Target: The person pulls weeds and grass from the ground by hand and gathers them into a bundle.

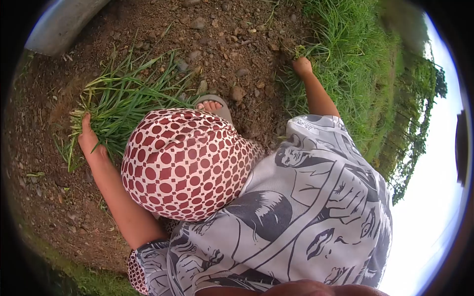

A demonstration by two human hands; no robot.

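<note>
At the left of the head view, my left hand (90, 137) is closed around a loose bundle of long green grass (126, 93). The pale stem ends stick out past its thumb, and the blades fan out over the soil toward my knee. Farther up on the right, my right hand (302, 66) is closed on a small tuft of grass (299, 51) at the edge of the growing grass (340, 64). Its fingers are partly hidden, and dark soil lies around the tuft.
Brown soil (222, 44) with scattered stones spreads ahead. My sandalled foot (212, 105) rests on it, near a larger stone (237, 93). My patterned knee (173, 163) rises between my arms. A grey curved object (64, 27) stands at the upper left. Trees (414, 108) line the right.
</note>
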